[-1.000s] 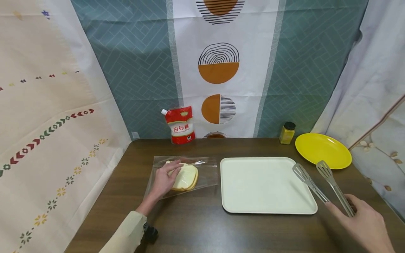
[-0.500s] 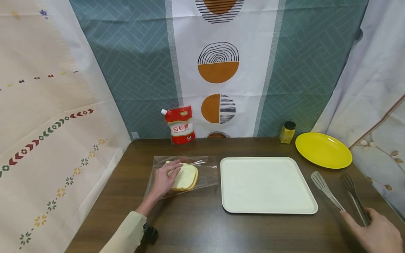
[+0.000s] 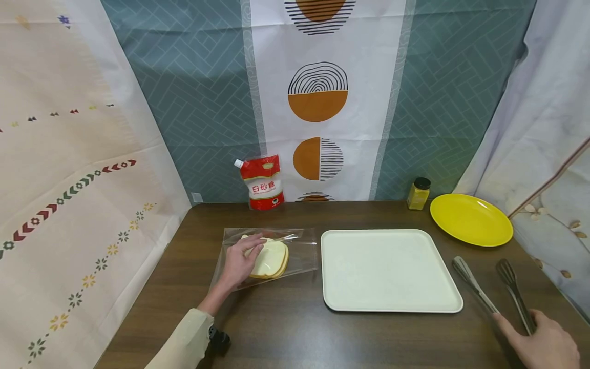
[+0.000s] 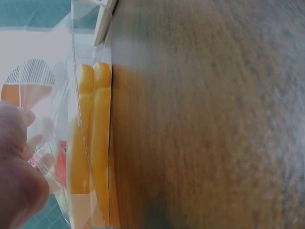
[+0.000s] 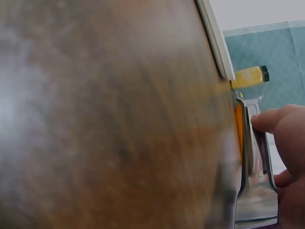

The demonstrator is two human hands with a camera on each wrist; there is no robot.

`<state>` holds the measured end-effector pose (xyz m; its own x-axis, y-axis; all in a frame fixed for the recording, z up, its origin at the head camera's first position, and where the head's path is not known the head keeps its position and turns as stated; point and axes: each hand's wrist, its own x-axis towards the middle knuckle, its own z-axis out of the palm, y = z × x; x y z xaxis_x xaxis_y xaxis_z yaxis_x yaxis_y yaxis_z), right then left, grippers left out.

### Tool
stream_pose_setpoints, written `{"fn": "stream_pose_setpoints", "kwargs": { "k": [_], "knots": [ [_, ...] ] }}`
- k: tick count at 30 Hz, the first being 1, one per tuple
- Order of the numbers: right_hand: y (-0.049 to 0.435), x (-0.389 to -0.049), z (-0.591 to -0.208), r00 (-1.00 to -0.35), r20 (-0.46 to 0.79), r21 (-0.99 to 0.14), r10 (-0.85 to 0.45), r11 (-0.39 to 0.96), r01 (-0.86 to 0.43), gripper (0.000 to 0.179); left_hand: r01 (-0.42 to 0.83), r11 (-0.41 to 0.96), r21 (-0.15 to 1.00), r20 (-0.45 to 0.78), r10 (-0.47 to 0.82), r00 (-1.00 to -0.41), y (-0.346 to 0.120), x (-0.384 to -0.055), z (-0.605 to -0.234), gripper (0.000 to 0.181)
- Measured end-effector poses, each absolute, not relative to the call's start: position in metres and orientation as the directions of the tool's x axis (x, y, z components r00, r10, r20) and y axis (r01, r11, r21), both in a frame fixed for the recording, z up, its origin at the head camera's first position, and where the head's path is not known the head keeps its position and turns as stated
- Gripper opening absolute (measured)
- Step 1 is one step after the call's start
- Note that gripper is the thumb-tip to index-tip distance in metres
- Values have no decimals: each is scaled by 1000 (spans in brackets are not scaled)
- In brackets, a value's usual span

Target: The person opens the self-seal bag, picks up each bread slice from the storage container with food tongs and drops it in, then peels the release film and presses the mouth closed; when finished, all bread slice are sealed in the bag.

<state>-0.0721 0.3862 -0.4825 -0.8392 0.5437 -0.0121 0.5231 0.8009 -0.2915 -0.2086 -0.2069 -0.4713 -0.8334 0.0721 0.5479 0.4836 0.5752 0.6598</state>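
If the left hand (image 3: pixel 239 264) tugs the clear plastic bag (image 3: pixel 301 259) whose film its fingers pinch, the pale, golden-crusted bread slices (image 3: pixel 273 259) inside, lying on the brown wooden worktop (image 3: pixel 276 328), could slide or crumple. The right hand (image 3: pixel 546 341) grips silver metal tongs (image 3: pixel 471 279), arms spread wide, so a careless swing could knock the white rectangular tray (image 3: pixel 392 271). A second ago the tongs overlapped that tray's edge; now they're beside it, while the left hand hasn't shifted.

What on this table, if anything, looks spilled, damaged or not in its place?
Nothing plainly stands out: no spill or damage shows. The bread slices lie in their clear bag and the right hand holds the tongs. Only the red pouch, at the back, tilts a little.
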Motion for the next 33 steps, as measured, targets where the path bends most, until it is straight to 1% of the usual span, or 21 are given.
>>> {"fn": "stream_pose_setpoints", "kwargs": {
  "k": [5,12,17,24,28,33],
  "knots": [
    [390,-74,-490,-841,-13,-315,540,796,516,93,479,577,662,544,69,-836,-207,-208,-471,14],
    [390,-75,-486,-859,-12,-324,512,811,487,94,477,572,668,538,72,-840,-206,-208,-471,14],
    [389,-75,-483,-859,-42,-315,511,809,497,95,479,573,665,538,77,-839,-206,-208,-471,14],
    [384,-74,-478,-840,-86,-299,535,791,534,92,468,581,666,528,77,-846,-206,-208,-471,14],
    [383,-73,-478,-819,-122,-300,561,766,569,95,472,584,660,531,81,-844,-206,-208,-470,14],
    [385,-76,-479,-818,-117,-313,563,761,568,99,467,584,664,529,75,-845,-206,-209,-469,14]
  ]
}}
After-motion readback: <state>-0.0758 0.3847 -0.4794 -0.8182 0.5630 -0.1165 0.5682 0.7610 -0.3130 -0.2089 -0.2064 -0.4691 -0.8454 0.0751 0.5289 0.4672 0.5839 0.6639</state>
